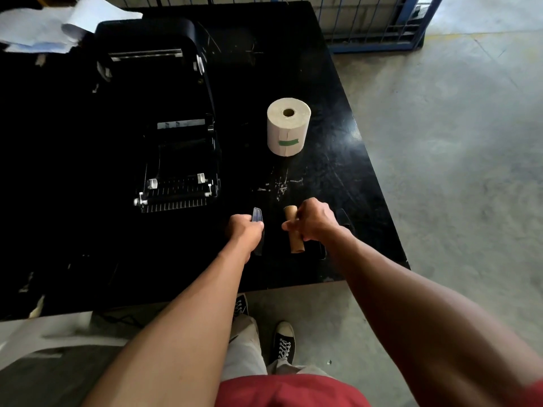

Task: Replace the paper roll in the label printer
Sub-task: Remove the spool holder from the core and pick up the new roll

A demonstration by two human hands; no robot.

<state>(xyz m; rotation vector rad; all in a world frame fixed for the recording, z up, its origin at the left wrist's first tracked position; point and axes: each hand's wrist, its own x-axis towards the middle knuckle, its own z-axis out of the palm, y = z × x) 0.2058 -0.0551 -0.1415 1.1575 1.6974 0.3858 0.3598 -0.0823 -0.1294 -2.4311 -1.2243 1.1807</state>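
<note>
Nearest the camera, two dark shoes [283,342] stand on the concrete floor [440,171], just short of the near edge of the black table [338,177].

Both bare forearms reach over that edge. In front of the label printer [176,160] and off its right front corner, the left hand [245,230] is clenched round a thin black flat part [257,216], whose ends stick out beyond the fist. Further right of the printer, the right hand [314,220] grasps an empty brown cardboard core [294,240], fingers curled round its middle so that both ends show. The core hangs just above the tabletop, over a dark shape too dim to make out.

The printer stands open, its lid swung back away from the person and its paper bay dark; I cannot tell what lies inside. Bare table runs between its front and the near edge, and more lies to its left.

The full paper roll [288,127] stands on end to the right of the printer, well apart from it and from both hands, a strip of green tape [288,142] on its side. Between roll and right table edge there is a modest margin.

Beyond the printer, to its left, lie white papers [58,27]. Far right of it, on the floor past the table's corner, stands a blue wire cage [382,24].
</note>
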